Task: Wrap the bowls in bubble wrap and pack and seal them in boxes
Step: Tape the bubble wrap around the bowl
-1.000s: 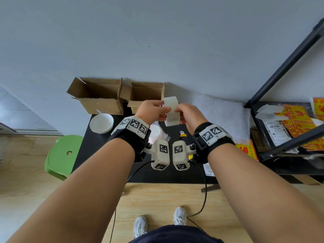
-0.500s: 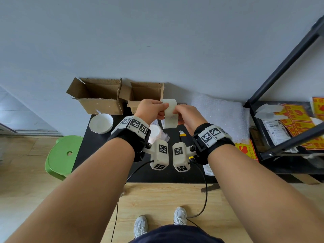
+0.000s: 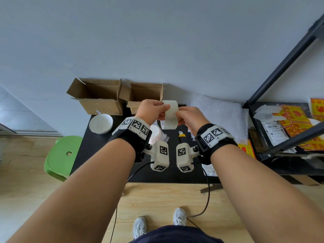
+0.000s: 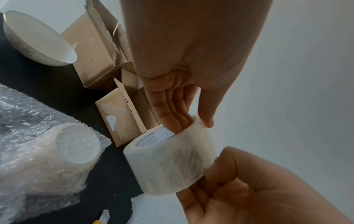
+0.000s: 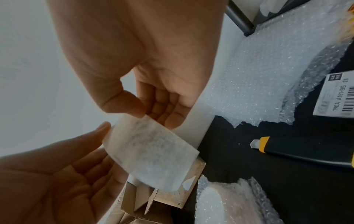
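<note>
Tape roll (image 4: 168, 160) core — "MADE IN"; label (image 5: 337, 95) — "190A A161-BB 28".

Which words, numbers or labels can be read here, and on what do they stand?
"MADE IN": inner core of the clear packing tape roll; the rest is hidden.
"190A A161-BB 28": white barcode label on the black table.
Red-and-yellow stickers on the shelf: too blurred to read.

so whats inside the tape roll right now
The left hand's fingers are tucked into the tape roll's core, thumb outside on the rim. Printed lettering shows on the core's inner wall. Their tips and the rest of the core are hidden.
</note>
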The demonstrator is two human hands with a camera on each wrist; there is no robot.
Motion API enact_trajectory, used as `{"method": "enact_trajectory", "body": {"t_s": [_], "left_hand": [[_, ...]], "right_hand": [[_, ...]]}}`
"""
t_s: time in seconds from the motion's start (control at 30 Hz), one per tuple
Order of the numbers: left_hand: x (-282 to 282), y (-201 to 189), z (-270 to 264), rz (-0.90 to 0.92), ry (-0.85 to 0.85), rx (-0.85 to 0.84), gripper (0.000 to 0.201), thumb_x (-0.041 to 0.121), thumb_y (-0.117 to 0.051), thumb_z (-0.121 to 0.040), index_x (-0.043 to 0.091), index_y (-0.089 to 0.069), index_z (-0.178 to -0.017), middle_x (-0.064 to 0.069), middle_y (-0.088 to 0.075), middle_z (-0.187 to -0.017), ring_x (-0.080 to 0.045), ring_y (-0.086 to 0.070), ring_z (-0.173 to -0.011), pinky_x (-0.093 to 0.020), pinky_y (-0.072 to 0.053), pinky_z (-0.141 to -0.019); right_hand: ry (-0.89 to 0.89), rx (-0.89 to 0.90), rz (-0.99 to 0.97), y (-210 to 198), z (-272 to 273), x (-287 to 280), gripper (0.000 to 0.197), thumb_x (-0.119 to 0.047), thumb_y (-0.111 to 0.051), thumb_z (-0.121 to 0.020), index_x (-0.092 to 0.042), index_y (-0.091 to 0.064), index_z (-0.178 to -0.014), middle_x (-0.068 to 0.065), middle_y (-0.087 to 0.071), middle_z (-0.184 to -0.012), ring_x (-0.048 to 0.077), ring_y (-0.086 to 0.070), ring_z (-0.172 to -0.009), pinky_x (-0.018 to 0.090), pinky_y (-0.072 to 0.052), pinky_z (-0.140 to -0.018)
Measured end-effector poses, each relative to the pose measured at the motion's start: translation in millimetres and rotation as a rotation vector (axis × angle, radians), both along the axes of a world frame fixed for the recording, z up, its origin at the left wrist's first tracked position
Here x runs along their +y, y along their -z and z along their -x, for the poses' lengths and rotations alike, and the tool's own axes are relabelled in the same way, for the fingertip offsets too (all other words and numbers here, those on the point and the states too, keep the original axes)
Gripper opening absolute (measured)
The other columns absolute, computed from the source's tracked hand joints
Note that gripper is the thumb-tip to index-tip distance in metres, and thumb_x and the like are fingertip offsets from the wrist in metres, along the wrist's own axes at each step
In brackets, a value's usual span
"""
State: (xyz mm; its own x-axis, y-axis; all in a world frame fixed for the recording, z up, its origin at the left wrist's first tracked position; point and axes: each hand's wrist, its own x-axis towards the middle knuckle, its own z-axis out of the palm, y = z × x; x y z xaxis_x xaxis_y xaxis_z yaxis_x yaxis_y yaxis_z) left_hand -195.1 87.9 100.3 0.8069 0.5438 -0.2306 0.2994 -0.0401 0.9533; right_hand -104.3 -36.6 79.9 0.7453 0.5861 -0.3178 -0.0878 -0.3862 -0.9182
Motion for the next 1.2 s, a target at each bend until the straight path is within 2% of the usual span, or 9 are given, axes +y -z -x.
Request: {"method": "enact_trajectory", "body": {"t_s": [0.17, 0.3, 0.47, 0.6, 0.77, 0.87, 0.97, 1.1, 1.2], "left_hand": [[-0.9, -0.8, -2.2, 0.027, -0.059, -0.008, 0.035, 0.014, -0.065, -0.092, -0.001, -0.059, -0.123, -0.020, -0.069, -0.095, -0.020, -0.066, -0.078, -0.032, -0.060, -0.076], [-1.6, -2.2, -4.6, 0.061, -0.093, -0.006, 0.049, 0.012, -0.065, -0.092, -0.001, -0.047, -0.136, -0.013, -0.067, -0.091, -0.017, -0.066, -0.075, -0.026, -0.060, -0.068], [6.0, 0.1, -4.2, 0.141, -0.183, -0.015, 0.040, 0.014, -0.061, -0.095, 0.003, -0.051, -0.131, -0.011, -0.066, -0.088, -0.017, -0.065, -0.070, -0.029, -0.061, -0.068], [4.7, -2.4, -4.5, 0.090, -0.113, -0.008, 0.031, 0.018, -0.059, -0.096, 0.007, -0.059, -0.125, -0.008, -0.067, -0.094, -0.018, -0.067, -0.074, -0.033, -0.060, -0.075], [1.0, -4.4, -4.6, 0.114, -0.033, -0.036, 0.040, 0.006, -0.065, -0.090, 0.005, -0.056, -0.129, -0.016, -0.068, -0.108, -0.025, -0.069, -0.093, -0.034, -0.059, -0.082], [1.8, -2.2, -4.7, 0.172, -0.076, -0.050, 0.040, 0.007, -0.066, -0.090, 0.004, -0.057, -0.129, -0.015, -0.068, -0.108, -0.024, -0.070, -0.094, -0.036, -0.058, -0.084], [3.7, -0.9, -6.0, 0.251, -0.126, -0.044, 0.040, 0.008, -0.066, -0.090, 0.003, -0.056, -0.128, -0.014, -0.069, -0.107, -0.023, -0.070, -0.092, -0.035, -0.058, -0.085], [6.0, -1.0, -6.9, 0.329, -0.173, -0.052, 0.031, 0.007, -0.062, -0.092, 0.002, -0.059, -0.123, -0.011, -0.070, -0.099, -0.017, -0.070, -0.082, -0.026, -0.059, -0.074], [9.1, 0.0, -4.9, 0.366, -0.221, -0.037, 0.026, 0.009, -0.060, -0.094, 0.002, -0.062, -0.119, -0.011, -0.070, -0.100, -0.018, -0.070, -0.083, -0.025, -0.059, -0.074]], "right_hand": [[0.033, 0.090, 0.001, -4.0, 2.3, 4.6, 0.019, -0.011, -0.053, -0.080, -0.005, -0.065, -0.094, 0.014, -0.068, -0.090, 0.034, -0.066, -0.092, 0.047, -0.053, -0.088], [-0.001, 0.054, -0.004, -3.7, 2.2, 4.5, 0.020, -0.001, -0.049, -0.078, -0.005, -0.065, -0.089, 0.014, -0.063, -0.093, 0.038, -0.062, -0.101, 0.050, -0.051, -0.091], [-0.058, 0.073, -0.001, 1.4, -0.7, -0.1, 0.010, -0.023, -0.060, -0.090, -0.019, -0.068, -0.093, 0.008, -0.069, -0.100, 0.021, -0.061, -0.089, 0.031, -0.045, -0.070], [-0.033, 0.057, -0.033, 1.7, 0.3, 2.5, 0.011, -0.029, -0.060, -0.092, -0.021, -0.068, -0.090, 0.002, -0.069, -0.091, 0.019, -0.060, -0.081, 0.029, -0.041, -0.064], [0.014, 0.039, -0.093, 3.1, -0.4, 4.8, 0.018, -0.034, -0.061, -0.093, -0.019, -0.069, -0.086, 0.000, -0.067, -0.081, 0.016, -0.057, -0.071, 0.028, -0.042, -0.062], [-0.011, 0.018, -0.109, 5.0, -2.8, 4.6, 0.023, -0.041, -0.065, -0.088, -0.020, -0.073, -0.087, 0.005, -0.073, -0.089, 0.025, -0.066, -0.084, 0.039, -0.054, -0.076], [-0.046, 0.018, -0.112, 3.8, -3.1, 4.3, 0.022, -0.041, -0.067, -0.085, -0.022, -0.073, -0.092, 0.005, -0.074, -0.098, 0.028, -0.068, -0.098, 0.048, -0.054, -0.091], [-0.096, 0.029, -0.106, -4.1, 0.4, -1.9, 0.018, -0.032, -0.066, -0.090, -0.021, -0.070, -0.104, -0.002, -0.073, -0.100, 0.012, -0.066, -0.090, 0.026, -0.048, -0.075], [-0.139, 0.010, -0.065, -3.5, 0.9, -5.5, 0.026, -0.034, -0.068, -0.088, -0.021, -0.069, -0.110, -0.007, -0.072, -0.101, 0.006, -0.062, -0.086, 0.023, -0.041, -0.072]]}}
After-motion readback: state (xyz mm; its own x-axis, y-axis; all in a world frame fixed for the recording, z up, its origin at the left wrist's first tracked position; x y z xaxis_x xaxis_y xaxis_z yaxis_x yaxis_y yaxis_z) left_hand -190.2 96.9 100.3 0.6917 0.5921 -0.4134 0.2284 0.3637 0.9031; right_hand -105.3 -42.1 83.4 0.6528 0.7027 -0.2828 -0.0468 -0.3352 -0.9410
